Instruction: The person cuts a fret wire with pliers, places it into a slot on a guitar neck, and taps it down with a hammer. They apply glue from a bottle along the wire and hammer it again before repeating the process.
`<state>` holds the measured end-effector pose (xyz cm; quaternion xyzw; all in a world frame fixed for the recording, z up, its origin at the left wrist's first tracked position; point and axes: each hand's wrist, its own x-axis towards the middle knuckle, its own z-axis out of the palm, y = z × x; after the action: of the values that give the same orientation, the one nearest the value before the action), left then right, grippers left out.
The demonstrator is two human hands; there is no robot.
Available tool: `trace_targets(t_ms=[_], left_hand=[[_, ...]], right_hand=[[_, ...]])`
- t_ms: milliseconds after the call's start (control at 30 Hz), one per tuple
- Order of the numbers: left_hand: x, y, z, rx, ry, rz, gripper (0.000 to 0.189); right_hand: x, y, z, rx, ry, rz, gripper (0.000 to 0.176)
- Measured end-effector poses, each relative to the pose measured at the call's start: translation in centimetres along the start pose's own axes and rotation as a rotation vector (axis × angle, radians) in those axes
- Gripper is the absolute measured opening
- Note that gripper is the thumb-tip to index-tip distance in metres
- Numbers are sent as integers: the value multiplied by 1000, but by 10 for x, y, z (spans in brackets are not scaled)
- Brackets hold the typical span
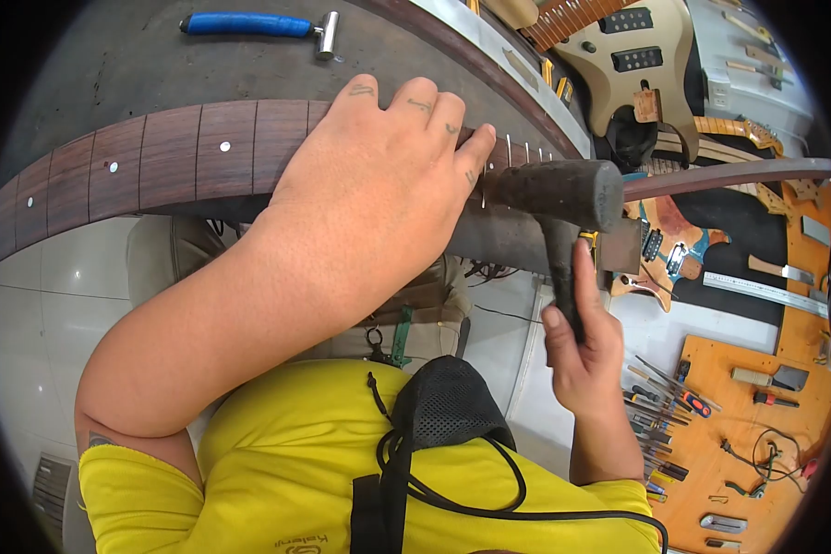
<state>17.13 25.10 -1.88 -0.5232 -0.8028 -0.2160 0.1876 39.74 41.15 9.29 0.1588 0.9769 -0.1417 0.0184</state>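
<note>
A long guitar neck with a dark wood fretboard (171, 157) and white dot inlays runs across the view. My left hand (379, 175) lies over it, back upward, fingers curled over the far side; the fingertips are hidden. In my right hand (586, 355) is the handle of a black-headed hammer (563, 192). The hammer's face is at the fretboard, close beside my left index finger; whether it touches cannot be told. Several thin metal frets (509, 150) show just past that finger. Left of my hand the slots hold no visible frets.
A small hammer with a blue grip (249, 24) lies on the dark bench (120, 65). A beige guitar body (660, 55) and a wood-and-teal one (674, 245) are at the right. Files, a steel ruler (764, 291) and a cleaver-like blade (789, 377) lie around an orange board (711, 443).
</note>
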Motion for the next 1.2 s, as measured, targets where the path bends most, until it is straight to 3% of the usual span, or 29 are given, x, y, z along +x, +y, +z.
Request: trace_targets(t_ms=[33,100,167,233,367,467,500,633,667,700,767,833,900,967,1100,1167,1200], left_hand=[[0,-1,0,-11,8,-9,52],[-1,0,1,9,3,-5,52],[-1,-1,0,36,6,4,52],[1,0,-2,10,-22,-1,54],[0,-1,-1,0,-26,9,55],[-1,-1,-3,54,2,24,58],[-1,0,-6,-17,15,15,53],[2,-23,-44,-242,-8,-16,32],[-4,-38,-56,-182,17,-64,21],[-11,-61,-53,-105,202,-42,22],[-13,-97,-69,136,79,-133,24],[-20,-121,-61,211,61,-97,22],[-13,-125,-61,89,-171,-256,19],[-11,-122,-59,104,-181,-221,17],[-5,-96,-57,24,-29,-153,13],[5,-70,-58,-285,66,-275,13],[8,-59,-55,-427,149,-218,16]], right_hand=[[2,-1,-3,-31,-6,-25,69],[-3,-11,7,252,219,28,68],[-11,-8,18,332,313,61,66],[1,4,16,-39,56,-161,67],[-2,-4,-1,-19,-3,-3,68],[-5,-12,6,184,146,102,70],[-7,-15,8,319,249,165,71],[-14,-8,6,456,269,224,72],[-17,-3,5,462,281,228,73],[-18,-2,4,471,319,238,73],[-20,-2,-2,510,380,293,73],[-19,3,-3,579,435,295,73],[-18,3,-6,698,491,303,72],[-20,7,-4,728,516,305,73],[-24,11,0,721,515,319,72],[-25,12,2,728,499,321,72],[-25,12,2,729,500,323,72]])
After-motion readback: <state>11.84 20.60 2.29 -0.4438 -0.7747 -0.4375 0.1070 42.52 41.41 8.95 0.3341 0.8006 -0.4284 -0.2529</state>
